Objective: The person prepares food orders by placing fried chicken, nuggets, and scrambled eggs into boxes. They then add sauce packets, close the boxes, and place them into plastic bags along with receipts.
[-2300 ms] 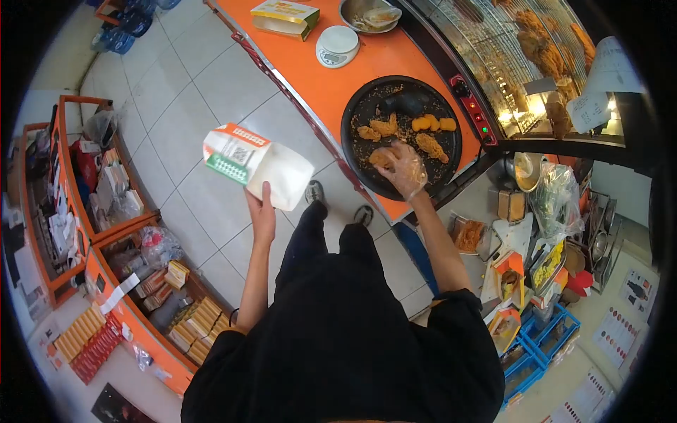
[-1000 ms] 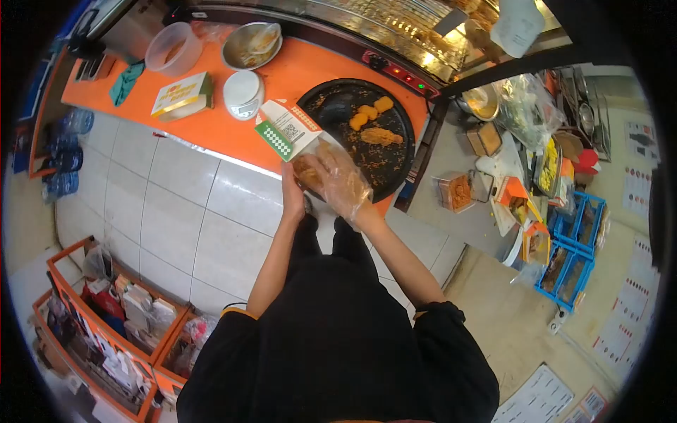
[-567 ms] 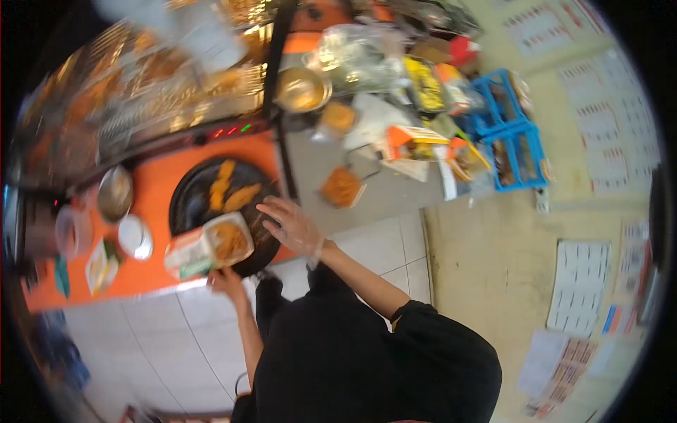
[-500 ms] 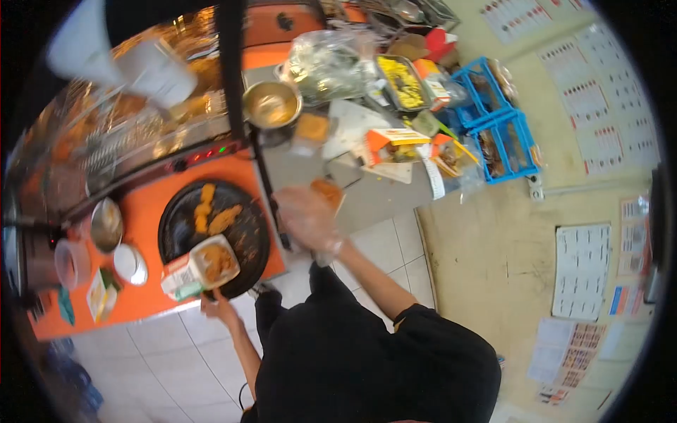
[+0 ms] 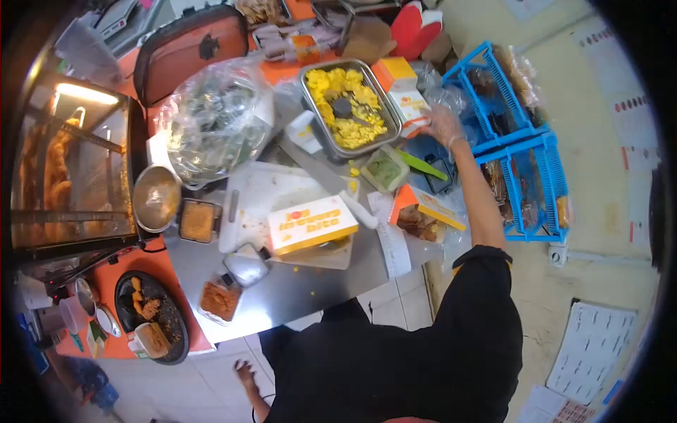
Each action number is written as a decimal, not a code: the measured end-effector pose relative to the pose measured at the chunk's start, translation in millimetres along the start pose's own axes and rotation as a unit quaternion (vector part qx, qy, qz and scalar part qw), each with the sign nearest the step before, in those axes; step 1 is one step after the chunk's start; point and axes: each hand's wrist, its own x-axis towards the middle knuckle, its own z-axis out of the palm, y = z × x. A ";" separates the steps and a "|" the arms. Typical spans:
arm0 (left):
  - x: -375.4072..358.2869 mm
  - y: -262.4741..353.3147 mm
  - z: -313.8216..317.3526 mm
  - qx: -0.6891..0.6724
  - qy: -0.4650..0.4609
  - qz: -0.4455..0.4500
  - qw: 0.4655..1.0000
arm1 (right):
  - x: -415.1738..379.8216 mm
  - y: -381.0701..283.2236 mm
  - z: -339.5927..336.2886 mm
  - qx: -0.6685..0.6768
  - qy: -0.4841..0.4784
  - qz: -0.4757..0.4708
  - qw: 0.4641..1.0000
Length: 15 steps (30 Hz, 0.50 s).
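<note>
At the right of the steel counter, my right hand (image 5: 443, 125), in a clear glove, has its fingers on a white and orange carton (image 5: 410, 107) beside the metal tray of yellow food (image 5: 345, 102). My left hand (image 5: 245, 372), bare, hangs low over the floor with its fingers apart, holding nothing. A closed white and yellow box (image 5: 313, 224) rests on the white cutting board (image 5: 245, 204), near a knife (image 5: 317, 169). An opened orange carton with food (image 5: 423, 217) stands right of the board. A tub of orange-brown crumbs (image 5: 218, 301) sits near the counter's front edge.
Blue baskets (image 5: 525, 180) stand at the right by the wall. A plastic-wrapped bowl (image 5: 215, 116) and a metal bowl (image 5: 156, 198) are at the left. Further left are a lit glass cabinet (image 5: 67, 162) and a black round tray (image 5: 169, 328) with fried pieces. A green-filled container (image 5: 384, 169) stands mid-counter.
The view has turned toward the steel counter. My right hand has moved from the counter's near edge to the carton at the back right. My left hand has come away from the black tray.
</note>
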 end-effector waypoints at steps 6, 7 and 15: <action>-77.0 35.2 112.0 0.147 -0.196 -0.053 0.968 | 21.1 46.1 -1.9 0.117 0.021 -0.154 0.981; -85.3 39.4 115.2 0.150 -0.180 -0.069 0.970 | 24.9 49.2 -1.6 0.142 0.015 -0.166 0.976; -120.3 158.0 144.7 0.197 -0.256 -0.160 0.933 | 70.6 39.5 5.9 0.318 0.357 -0.128 0.869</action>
